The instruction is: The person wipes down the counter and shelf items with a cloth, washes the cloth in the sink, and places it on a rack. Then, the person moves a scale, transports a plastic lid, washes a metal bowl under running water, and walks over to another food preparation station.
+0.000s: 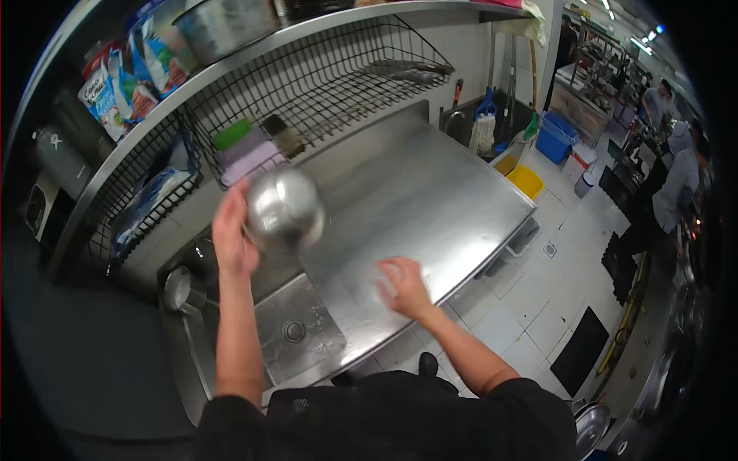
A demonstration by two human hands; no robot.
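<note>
My left hand (234, 232) grips the side of a round, shiny metal bowl (286, 211). The bowl is held up over the back of the sink area, its outline smeared by motion, with the curved outside facing me. Low over the steel counter (430, 184), my right hand (405, 287) holds nothing; its fingers are bent and apart. Whether those fingertips touch the counter I cannot tell. Below the bowl lies the sink (311, 311) with its round drain.
Above the counter runs a wire rack (330, 92) with green and purple sponges (244, 146). A metal pot (177, 287) stands left of the sink. Yellow (525, 182) and blue (555, 138) bins stand beyond the counter. Other people (676, 177) are at the right.
</note>
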